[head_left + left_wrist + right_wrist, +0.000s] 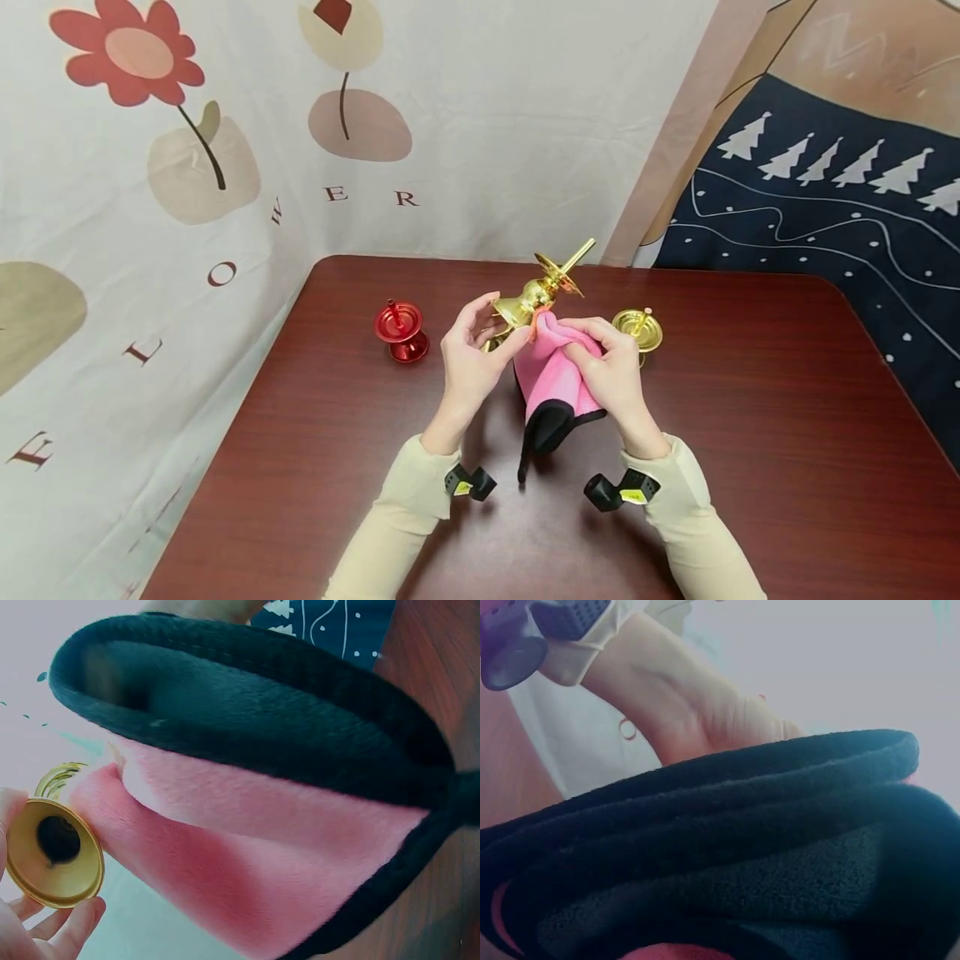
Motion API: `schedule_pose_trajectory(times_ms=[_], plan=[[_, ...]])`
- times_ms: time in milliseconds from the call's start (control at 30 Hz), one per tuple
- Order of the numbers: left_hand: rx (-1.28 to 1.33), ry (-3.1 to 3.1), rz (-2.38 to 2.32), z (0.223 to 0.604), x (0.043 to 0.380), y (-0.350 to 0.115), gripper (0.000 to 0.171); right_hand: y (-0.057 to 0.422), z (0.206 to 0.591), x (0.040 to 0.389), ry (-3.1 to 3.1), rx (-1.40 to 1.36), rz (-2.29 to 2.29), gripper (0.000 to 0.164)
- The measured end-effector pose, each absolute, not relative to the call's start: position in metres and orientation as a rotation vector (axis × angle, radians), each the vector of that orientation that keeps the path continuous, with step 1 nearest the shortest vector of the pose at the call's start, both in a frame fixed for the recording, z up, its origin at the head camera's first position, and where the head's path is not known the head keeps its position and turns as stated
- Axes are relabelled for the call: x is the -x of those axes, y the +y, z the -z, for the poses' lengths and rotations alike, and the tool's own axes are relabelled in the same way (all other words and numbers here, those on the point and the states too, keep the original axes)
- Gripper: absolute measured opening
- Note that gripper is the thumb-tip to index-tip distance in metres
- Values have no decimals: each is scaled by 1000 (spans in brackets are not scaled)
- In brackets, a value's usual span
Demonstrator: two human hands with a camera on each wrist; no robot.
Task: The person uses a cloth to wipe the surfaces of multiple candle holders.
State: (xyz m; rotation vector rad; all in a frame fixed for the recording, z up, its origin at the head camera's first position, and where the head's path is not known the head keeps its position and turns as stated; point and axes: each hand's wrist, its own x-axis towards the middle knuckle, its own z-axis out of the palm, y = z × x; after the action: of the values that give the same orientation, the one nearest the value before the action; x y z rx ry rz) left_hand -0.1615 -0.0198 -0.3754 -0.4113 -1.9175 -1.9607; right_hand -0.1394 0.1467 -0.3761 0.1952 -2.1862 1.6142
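Grip of the left hand (472, 348) curls round the flared foot of a shiny gold-coloured candlestick (534, 295), raised over the dark reddish-brown tabletop (750, 417), its long axis slanting up, away and rightward. From the right, the right hand (612, 364) pinches a soft pink, black-edged cloth (553, 354) beside that foot. Beyond, a glossy red candleholder (400, 325) stands left, a gold-coloured, dished candleholder (649, 334) right.

From my remote seat I see a left candlestick (399, 327) and right candlestick (637, 332) on the table (315, 500), middle candlestick (536, 295) between, cloth (551, 371) before it.
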Motion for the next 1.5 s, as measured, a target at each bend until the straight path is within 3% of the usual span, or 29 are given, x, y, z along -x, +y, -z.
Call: schedule_pose_trajectory(times_ms=[200,467,767,1100,1367,1500], plan=[[480,-1915,1972,358,150,-16,51,149,379,146,-2199,-27,-1765,24],[473,-1918,1969,379,163,-15,55,144,373,148,-2041,62,-1980,30],[485,-1932,1997,376,159,-17,53,144,370,158,-2001,257,-2064,32],[415,-1929,1963,378,163,-17,55,141,372,142,-2094,76,-2019,28],[365,-1945,1928,352,150,-18,50,141,364,131,-2043,-39,-2019,27],[337,-1929,1944,363,155,-18,51,140,363,130,-2010,-54,-2045,28]])
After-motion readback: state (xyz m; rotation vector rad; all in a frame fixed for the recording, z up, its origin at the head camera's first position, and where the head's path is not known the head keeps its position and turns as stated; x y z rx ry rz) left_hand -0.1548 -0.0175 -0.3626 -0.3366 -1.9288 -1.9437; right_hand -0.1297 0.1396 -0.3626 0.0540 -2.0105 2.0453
